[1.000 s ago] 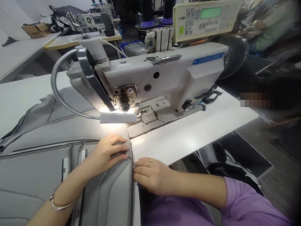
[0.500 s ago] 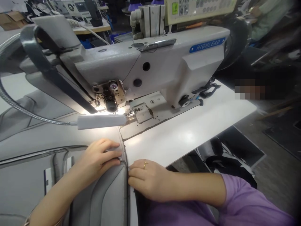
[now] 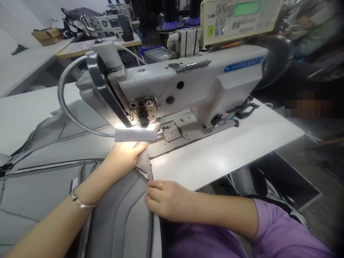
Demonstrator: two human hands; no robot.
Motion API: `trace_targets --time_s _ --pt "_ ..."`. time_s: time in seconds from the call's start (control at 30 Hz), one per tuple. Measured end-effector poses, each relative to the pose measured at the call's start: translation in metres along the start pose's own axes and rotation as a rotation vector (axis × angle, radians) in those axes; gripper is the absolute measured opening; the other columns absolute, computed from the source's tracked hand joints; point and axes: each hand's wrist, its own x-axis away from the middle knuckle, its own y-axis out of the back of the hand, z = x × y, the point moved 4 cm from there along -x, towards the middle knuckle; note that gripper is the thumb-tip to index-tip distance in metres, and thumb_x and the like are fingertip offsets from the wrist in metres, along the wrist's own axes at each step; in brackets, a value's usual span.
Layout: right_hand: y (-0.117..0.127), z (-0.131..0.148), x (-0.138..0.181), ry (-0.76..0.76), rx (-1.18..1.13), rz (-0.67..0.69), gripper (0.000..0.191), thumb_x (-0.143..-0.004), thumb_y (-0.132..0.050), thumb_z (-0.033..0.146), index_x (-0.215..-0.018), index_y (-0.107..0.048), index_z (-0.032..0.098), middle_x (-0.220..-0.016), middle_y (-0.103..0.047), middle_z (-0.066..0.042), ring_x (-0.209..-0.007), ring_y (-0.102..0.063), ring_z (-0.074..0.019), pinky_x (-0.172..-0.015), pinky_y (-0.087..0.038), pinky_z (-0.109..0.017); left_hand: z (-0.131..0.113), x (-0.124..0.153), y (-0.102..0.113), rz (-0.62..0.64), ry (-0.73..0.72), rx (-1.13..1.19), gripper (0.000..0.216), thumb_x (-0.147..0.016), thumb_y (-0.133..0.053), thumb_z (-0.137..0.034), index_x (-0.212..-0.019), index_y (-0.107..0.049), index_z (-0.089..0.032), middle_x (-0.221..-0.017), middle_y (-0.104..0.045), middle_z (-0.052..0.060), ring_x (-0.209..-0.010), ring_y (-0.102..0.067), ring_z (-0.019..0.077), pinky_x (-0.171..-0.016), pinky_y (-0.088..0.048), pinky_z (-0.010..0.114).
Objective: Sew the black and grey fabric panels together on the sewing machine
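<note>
A large grey padded cover (image 3: 53, 168) with dark seams lies across the white table and runs under the sewing machine (image 3: 188, 86). My left hand (image 3: 124, 157) lies flat on the cover just before the needle area, fingers stretched forward under the lamp. My right hand (image 3: 163, 199), with a ring on one finger, rests at the table's near edge. Its fingers are curled and pinch the cover's right edge (image 3: 149, 175).
A gooseneck lamp (image 3: 135, 135) shines on the needle plate (image 3: 172, 130). A control panel (image 3: 239, 18) sits on top of the machine. The white table (image 3: 228, 150) extends right. More sewing machines and a cardboard box stand at the back left; another person sits at the far right.
My left hand has slid forward along the cover toward the needle and now lies under the lamp. My right hand has stayed at the cover's edge. The camera has tilted back up.
</note>
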Motion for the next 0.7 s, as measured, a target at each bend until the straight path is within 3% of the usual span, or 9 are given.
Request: trace_targets --time_s 0.13,0.37,0.7 --pt "0.002 0.001 -0.002 0.019 0.014 0.003 0.011 -0.086 -0.046 0.009 -0.080 -0.053 0.014 -0.075 -0.049 -0.003 -0.071 -0.049 -0.0148 -0.082 -0.047 -0.028 -0.002 -0.005 0.001 0.115 -0.015 -0.065 0.027 -0.083 -0.038 -0.010 -0.095 -0.060 -0.020 -0.075 -0.054 0.005 -0.061 -0.046 0.0170 -0.054 -0.029 0.030" --pt "0.003 0.002 -0.003 0.008 0.018 -0.025 0.013 -0.083 -0.046 0.007 -0.074 -0.052 0.015 -0.070 -0.046 -0.002 -0.068 -0.047 -0.0152 -0.070 -0.047 -0.027 0.007 -0.006 -0.007 0.124 -0.069 -0.078 0.040 -0.082 -0.034 -0.007 -0.109 -0.058 -0.025 -0.085 -0.052 0.006 -0.067 -0.048 0.0184 -0.056 -0.032 0.028" --pt "0.003 0.001 -0.003 0.014 0.018 -0.033 0.014 -0.084 -0.046 0.008 -0.073 -0.052 0.015 -0.070 -0.046 -0.002 -0.067 -0.046 -0.0148 -0.069 -0.046 -0.026 0.008 -0.003 -0.004 0.139 -0.078 0.011 0.048 -0.081 -0.029 -0.001 -0.115 -0.057 -0.020 -0.099 -0.057 0.007 -0.079 -0.052 0.0187 -0.063 -0.039 0.028"
